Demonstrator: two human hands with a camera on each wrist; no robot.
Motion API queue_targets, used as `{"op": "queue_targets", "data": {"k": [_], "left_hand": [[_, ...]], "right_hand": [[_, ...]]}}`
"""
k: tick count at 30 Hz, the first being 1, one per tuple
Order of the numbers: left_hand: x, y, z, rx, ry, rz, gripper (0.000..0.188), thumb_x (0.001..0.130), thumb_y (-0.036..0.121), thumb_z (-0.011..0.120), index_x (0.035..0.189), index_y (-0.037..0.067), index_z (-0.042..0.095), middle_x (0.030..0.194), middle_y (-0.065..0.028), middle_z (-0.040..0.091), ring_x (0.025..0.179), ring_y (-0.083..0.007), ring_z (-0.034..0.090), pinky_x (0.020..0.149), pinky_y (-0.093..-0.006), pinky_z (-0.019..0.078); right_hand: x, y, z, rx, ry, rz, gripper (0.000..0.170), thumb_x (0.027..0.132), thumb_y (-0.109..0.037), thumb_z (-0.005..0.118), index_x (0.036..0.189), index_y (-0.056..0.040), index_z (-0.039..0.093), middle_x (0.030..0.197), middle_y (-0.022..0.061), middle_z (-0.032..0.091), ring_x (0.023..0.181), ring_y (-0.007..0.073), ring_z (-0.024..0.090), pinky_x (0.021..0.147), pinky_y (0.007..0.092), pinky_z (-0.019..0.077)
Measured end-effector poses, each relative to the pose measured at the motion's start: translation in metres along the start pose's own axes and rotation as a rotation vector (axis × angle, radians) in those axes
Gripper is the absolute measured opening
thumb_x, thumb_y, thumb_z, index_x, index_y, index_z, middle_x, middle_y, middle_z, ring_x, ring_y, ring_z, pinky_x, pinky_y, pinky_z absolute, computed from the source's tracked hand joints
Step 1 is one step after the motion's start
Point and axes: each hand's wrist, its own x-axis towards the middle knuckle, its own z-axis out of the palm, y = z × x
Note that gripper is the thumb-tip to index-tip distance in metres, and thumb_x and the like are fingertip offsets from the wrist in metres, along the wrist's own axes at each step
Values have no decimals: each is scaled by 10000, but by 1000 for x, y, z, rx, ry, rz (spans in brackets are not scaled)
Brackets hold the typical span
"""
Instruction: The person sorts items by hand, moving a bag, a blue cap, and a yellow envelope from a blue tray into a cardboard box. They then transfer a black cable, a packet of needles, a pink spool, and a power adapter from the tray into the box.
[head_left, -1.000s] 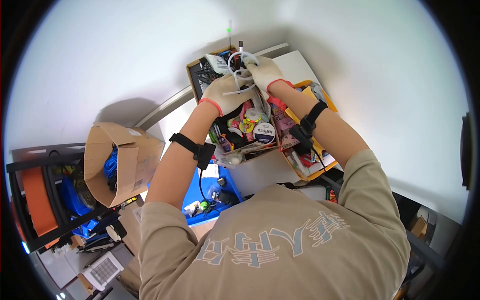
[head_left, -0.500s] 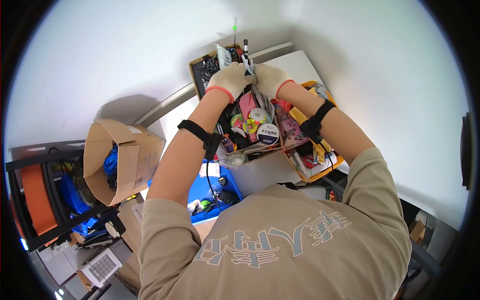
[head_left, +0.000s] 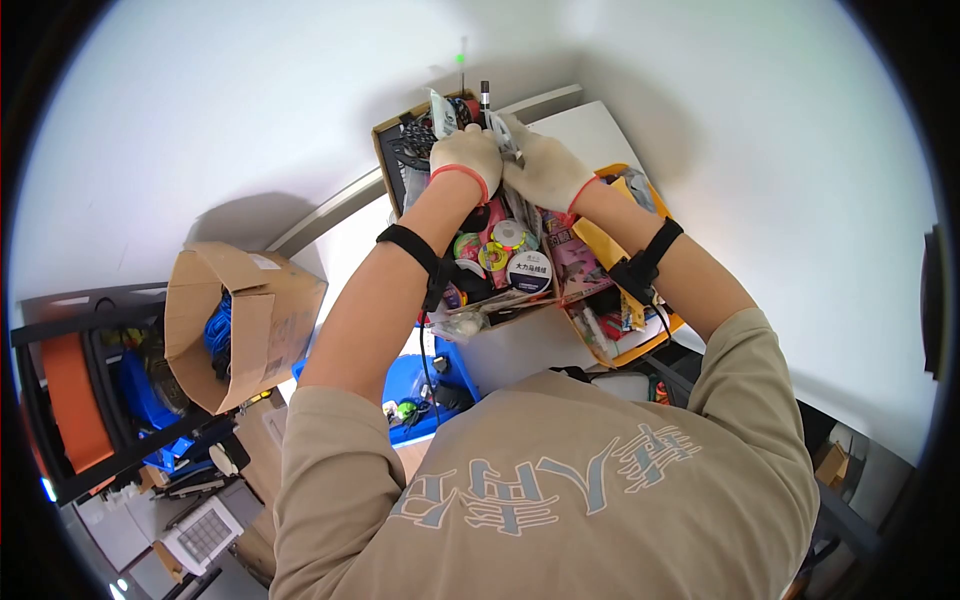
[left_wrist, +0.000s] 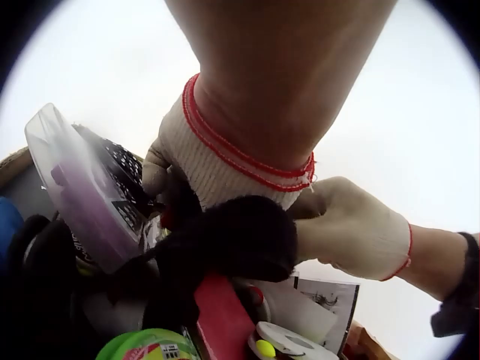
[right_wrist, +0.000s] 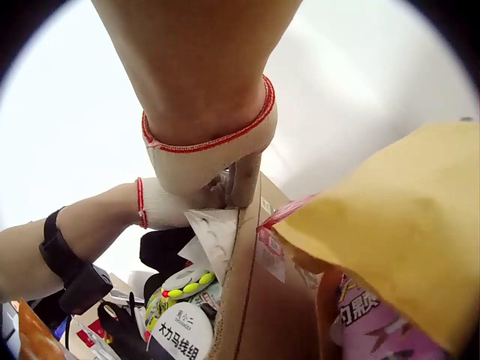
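Note:
Both hands wear white knit gloves with red cuffs and meet over the back of a cardboard box (right_wrist: 270, 322) packed with small goods. My right hand (head_left: 548, 172) pinches a bunched whitish tube (head_left: 503, 132) near its fingertips. Close beside it, my left hand (head_left: 468, 155) reaches down between this box and the one behind; its fingertips are hidden, and I cannot tell if they hold anything. Below the left hand in the left wrist view are a dark strap-like piece (left_wrist: 232, 240) and a pink packet (left_wrist: 223, 319). A round white-labelled line spool (head_left: 530, 271) lies in the box.
Behind stands a second box with black cables (head_left: 412, 142) and an upright marker-like stick (head_left: 485, 95). A yellow bin (head_left: 630, 350) of packets sits to the right, with a yellow envelope (right_wrist: 397, 225) sticking up. At left are a tall open carton (head_left: 285, 320) and a blue tray (head_left: 405, 375).
The white tube, looped widely between both hands at first, is now bunched at the right hand. The left hand has moved right and lower, close against the right one.

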Motion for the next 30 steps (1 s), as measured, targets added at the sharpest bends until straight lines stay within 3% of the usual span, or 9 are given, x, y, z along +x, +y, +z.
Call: {"op": "queue_targets", "data": {"k": [5, 7, 13, 14, 16, 20, 25, 29, 30], "left_hand": [[-5, 1, 5, -63, 62, 20, 383, 985, 321, 570, 1224, 26, 620, 1241, -195, 648, 1129, -371, 681, 948, -473, 557], [-9, 0, 2, -129, 69, 37, 432, 1001, 347, 553, 1292, 28, 584, 1241, -206, 643, 1134, -392, 674, 960, -489, 547], [-10, -4, 3, -186, 54, 24, 572, 1048, 454, 453, 1488, 88, 465, 1267, -236, 621, 1167, -428, 653, 996, -500, 526], [-10, -6, 4, -188, 52, 19, 572, 1048, 454, 453, 1488, 88, 465, 1267, -236, 621, 1167, -428, 653, 996, -500, 526], [-12, -9, 0, -181, 7, 57, 617, 1047, 523, 428, 1496, 101, 474, 1306, -241, 597, 1194, -425, 639, 1011, -500, 519], [-19, -13, -13, -177, -65, 60, 667, 1033, 597, 427, 1482, 110, 500, 1338, -232, 580, 1212, -416, 631, 1027, -498, 512], [-26, -18, -25, -120, -142, 76, 743, 998, 699, 414, 1407, 108, 600, 1322, -190, 617, 1214, -354, 646, 1017, -442, 526], [-21, -17, -19, -123, -138, 90, 727, 1005, 692, 397, 1367, 112, 644, 1323, -197, 614, 1206, -351, 649, 1016, -443, 526], [-18, -15, -16, -89, -160, 85, 702, 1017, 670, 389, 1356, 116, 656, 1321, -199, 615, 1206, -351, 647, 1018, -441, 525]], "right_hand": [[21, 19, 3, 257, 26, 17, 628, 924, -335, 612, 1502, -110, 511, 1114, 263, 721, 967, 423, 711, 901, 463, 553], [25, 17, 4, 394, -28, 202, 556, 920, -379, 633, 1404, -108, 600, 1095, 248, 729, 968, 401, 718, 888, 443, 555], [47, 43, 21, 300, 39, 316, 428, 897, -380, 669, 1232, -113, 683, 1105, 224, 730, 1008, 390, 715, 888, 447, 556], [45, 38, 21, 300, 33, 315, 428, 897, -380, 669, 1232, -113, 683, 1105, 224, 730, 1008, 390, 715, 888, 447, 556], [40, 23, 19, 110, 302, 218, 449, 882, -386, 676, 1212, -81, 677, 1097, 232, 728, 1031, 417, 704, 908, 466, 551], [43, 13, 17, 110, 312, 327, 481, 866, -398, 682, 1194, -46, 672, 1108, 248, 721, 1072, 446, 680, 939, 483, 538], [45, 30, 6, 123, 14, 89, 391, 957, -312, 622, 1236, -41, 665, 1130, 253, 718, 1089, 451, 665, 968, 486, 519], [38, 29, 5, -22, -30, -72, 332, 1004, -247, 576, 1266, -65, 668, 1191, 220, 699, 1080, 421, 675, 950, 483, 529], [41, 27, 9, -169, 0, -235, 313, 1004, -233, 575, 1258, -78, 672, 1222, 200, 679, 1085, 405, 677, 939, 481, 537]]}}
